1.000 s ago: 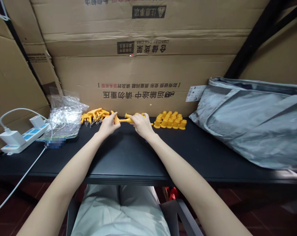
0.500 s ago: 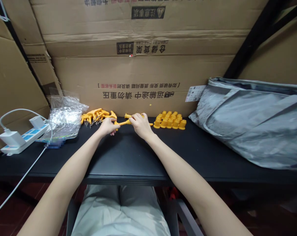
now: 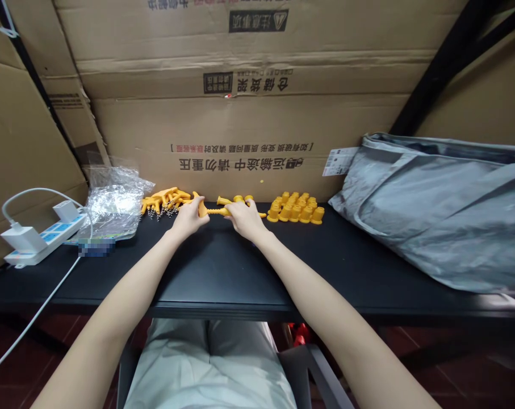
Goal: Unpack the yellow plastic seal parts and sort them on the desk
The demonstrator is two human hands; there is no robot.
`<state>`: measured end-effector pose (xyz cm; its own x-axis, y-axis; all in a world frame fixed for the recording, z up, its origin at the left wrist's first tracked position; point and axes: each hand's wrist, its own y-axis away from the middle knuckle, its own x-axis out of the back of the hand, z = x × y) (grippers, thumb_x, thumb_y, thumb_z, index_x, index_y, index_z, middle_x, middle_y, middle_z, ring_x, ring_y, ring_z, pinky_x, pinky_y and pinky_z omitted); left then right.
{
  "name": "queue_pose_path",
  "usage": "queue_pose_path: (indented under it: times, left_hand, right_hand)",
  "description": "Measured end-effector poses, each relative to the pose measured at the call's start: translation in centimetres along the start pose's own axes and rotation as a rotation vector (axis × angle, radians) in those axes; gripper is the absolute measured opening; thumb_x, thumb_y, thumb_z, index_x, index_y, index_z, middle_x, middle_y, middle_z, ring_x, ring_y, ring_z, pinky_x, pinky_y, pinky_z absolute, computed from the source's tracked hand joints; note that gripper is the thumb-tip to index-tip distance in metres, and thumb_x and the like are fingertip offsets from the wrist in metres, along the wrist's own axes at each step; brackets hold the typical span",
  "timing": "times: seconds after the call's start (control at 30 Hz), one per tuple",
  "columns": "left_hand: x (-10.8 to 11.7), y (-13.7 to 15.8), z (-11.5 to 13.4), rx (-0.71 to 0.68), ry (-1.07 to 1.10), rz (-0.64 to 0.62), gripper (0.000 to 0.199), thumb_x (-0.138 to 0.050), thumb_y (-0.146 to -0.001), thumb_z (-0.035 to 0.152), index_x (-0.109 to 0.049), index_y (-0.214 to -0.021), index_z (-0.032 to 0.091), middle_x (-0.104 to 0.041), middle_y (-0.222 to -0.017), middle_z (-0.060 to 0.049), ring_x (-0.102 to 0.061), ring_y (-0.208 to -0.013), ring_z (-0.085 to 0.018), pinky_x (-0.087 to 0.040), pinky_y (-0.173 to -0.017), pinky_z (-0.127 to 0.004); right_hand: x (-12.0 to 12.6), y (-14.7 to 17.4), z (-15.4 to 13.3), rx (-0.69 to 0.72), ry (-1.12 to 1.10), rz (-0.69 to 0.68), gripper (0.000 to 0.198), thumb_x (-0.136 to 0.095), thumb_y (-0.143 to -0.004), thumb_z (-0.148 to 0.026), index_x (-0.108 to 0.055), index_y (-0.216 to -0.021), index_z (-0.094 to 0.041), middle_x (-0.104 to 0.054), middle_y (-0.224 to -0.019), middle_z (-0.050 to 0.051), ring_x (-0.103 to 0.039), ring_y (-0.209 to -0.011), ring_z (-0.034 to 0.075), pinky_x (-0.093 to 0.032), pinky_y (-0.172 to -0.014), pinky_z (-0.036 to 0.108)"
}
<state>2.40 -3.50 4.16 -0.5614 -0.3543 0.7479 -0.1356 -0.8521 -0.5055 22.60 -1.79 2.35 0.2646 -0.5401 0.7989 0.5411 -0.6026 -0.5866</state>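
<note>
We hold an orange-yellow piece between both hands, towards the far side of the table. Its long axis runs left to right, nearly level, with the crosspiece to the left and the rod pointing right. The rod looks slim and ridged, like a twisted cord, the crosspiece smooth and curved; all of it seems to be plastic. Our left grip pinches the crosspiece between thumb and fingers; our right grip closes over the rod's other end and hides it. We cannot tell whether the piece touches the table. Just behind our right grip lie small yellow parts. To the left is a heap of orange handles with shiny, chain-like bits, beside crinkled clear plastic; to the right, flanged yellow cups stand in rows.
</note>
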Motion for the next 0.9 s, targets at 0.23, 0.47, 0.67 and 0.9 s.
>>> queue_pose_path:
  times: [0.23,0.47,0.67,0.9]
  left_hand:
    - [0.6,0.3,1.6,0.318,0.324,-0.253,0.056,-0.062,-0.073,0.019,-0.051,-0.126,0.006,-0.056,-0.049,0.005,-0.052,-0.037,-0.011,-0.046,-0.045,-0.022]
    - [0.3,0.4,1.6,0.294,0.306,-0.207,0.054,-0.062,-0.072,0.016,-0.053,-0.124,0.008,-0.056,-0.049,0.005,-0.052,-0.037,-0.011,-0.044,-0.044,-0.022]
    - [0.0,0.4,1.3,0.162,0.132,-0.132,0.049,-0.064,-0.069,0.021,-0.060,-0.116,0.010,-0.061,-0.054,0.002,-0.058,-0.047,-0.014,-0.050,-0.062,-0.027]
    - [-0.4,0.2,0.3,0.047,-0.025,-0.026,0.053,-0.064,-0.069,0.024,-0.059,-0.120,0.011,-0.070,-0.082,-0.007,-0.066,-0.075,-0.021,-0.049,-0.076,-0.029]
  right_hand:
    - [0.8,-0.3,-0.2,-0.021,0.082,0.104,0.029,-0.035,-0.091,-0.008,-0.061,-0.102,-0.019,-0.066,-0.103,0.011,-0.052,-0.102,0.025,-0.026,-0.093,0.041]
    - [0.1,0.1,0.7,-0.013,0.039,0.091,0.028,-0.037,-0.089,-0.011,-0.057,-0.109,-0.017,-0.065,-0.100,0.012,-0.053,-0.097,0.025,-0.027,-0.096,0.041]
    - [0.0,0.0,0.8,-0.036,0.013,0.085,0.031,-0.037,-0.087,-0.008,-0.056,-0.110,-0.017,-0.065,-0.101,0.012,-0.053,-0.098,0.025,-0.026,-0.098,0.044]
    - [0.4,0.3,0.7,0.023,0.006,0.051,0.034,-0.048,-0.093,-0.033,-0.057,-0.122,-0.019,-0.064,-0.107,0.013,-0.053,-0.101,0.026,-0.029,-0.092,0.042]
